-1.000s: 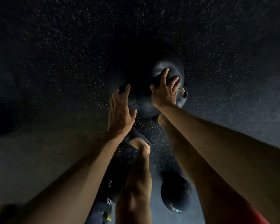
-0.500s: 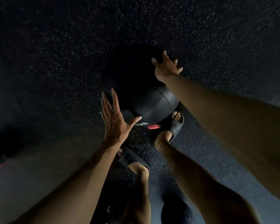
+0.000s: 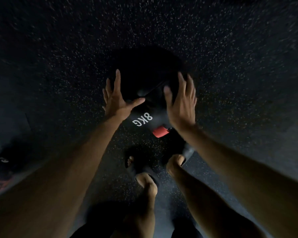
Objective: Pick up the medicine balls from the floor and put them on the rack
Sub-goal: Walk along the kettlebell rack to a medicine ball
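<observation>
One black medicine ball (image 3: 145, 110), marked 8KG in white and fitted with a red tag (image 3: 160, 132), was seen low on the dark speckled floor (image 3: 230, 66), just ahead of the feet; whether it was resting there or barely raised could not be told in the dim light. It was flanked by the left hand (image 3: 117, 100) and the right hand (image 3: 181, 103), both spread wide with fingers straight and palms turned inward. The left thumb was laid on the ball, while the right hand was blurred, so how firmly it was pressed could not be judged. For the lift to be done well, it was judged that the palms should be slid lower round the ball's sides, equal pressure applied from both, and the weight drawn close to the body before being raised, since a smooth, heavy ball could slip from a high, shallow hold. By count, one ball was plainly shown, with two hands and two feet, the left foot (image 3: 145, 182) and the right foot (image 3: 175, 162), each in a dark sandal. A dark shape (image 3: 0, 160) at the left edge could not be identified. No rack was shown.
</observation>
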Tool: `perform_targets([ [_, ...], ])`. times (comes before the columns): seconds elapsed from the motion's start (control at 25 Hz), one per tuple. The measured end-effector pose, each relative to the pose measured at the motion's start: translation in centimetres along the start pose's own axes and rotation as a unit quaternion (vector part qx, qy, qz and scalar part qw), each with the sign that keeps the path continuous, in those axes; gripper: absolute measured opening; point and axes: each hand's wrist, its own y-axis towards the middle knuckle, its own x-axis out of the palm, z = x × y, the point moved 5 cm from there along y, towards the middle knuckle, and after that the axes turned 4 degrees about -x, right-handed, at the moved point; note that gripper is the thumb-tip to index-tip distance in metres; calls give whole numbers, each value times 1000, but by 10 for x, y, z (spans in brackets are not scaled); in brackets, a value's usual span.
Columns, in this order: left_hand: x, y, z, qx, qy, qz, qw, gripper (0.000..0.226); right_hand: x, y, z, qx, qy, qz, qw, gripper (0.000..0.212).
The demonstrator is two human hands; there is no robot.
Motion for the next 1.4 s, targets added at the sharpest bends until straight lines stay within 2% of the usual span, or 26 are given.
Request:
perform_targets([
  [0.16, -21, 45, 33, -68, 5, -44, 997, 120, 30, -58, -14, -3, -22, -75, 997, 101],
  [0.28, -31, 69, 65, -85, -5, -50, 995, 115, 39, -22, -34, 38, -51, -54, 996, 111],
  [0.4, -32, 88, 100, -72, -19, -27, 997, 101, 28, 34, -44, 74, -55, -39, 995, 109],
  [0.48, -33, 100, 124, -30, -21, 4, 999, 87, 15, 72, -47, 92, -47, -35, 994, 108],
  [0.56, -40, 99, 136, 52, -2, 40, 998, 79, 0, 106, -52, 118, -44, -35, 991, 108],
  [0.64, -41, 86, 134, 168, 24, 45, 985, 85, -14, 140, -56, 145, -51, -49, 987, 108],
  [0.72, -39, 72, 118, 209, 43, 24, 977, 100, -28, 172, -56, 170, -51, -74, 981, 107],
  [0.76, -38, 70, 108, 192, 46, 9, 980, 109, -35, 189, -56, 185, -46, -84, 978, 107],
  [0.84, -39, 70, 98, 107, 26, -21, 994, 125, -48, 219, -57, 209, -28, -98, 973, 106],
  [0.92, -41, 82, 106, 44, -1, -49, 998, 134, -56, 246, -57, 218, -20, -84, 972, 104],
  [1.16, -54, 144, 173, -29, -44, -71, 996, 129, -73, 327, -54, 242, -4, -34, 970, 91],
  [1.28, -69, 181, 199, -63, -44, -57, 995, 124, -80, 353, -68, 182, 2, -2, 983, 77],
  [1.4, -84, 209, 225, -96, -35, -46, 994, 120, -83, 323, -83, 52, -34, 43, 997, 75],
])
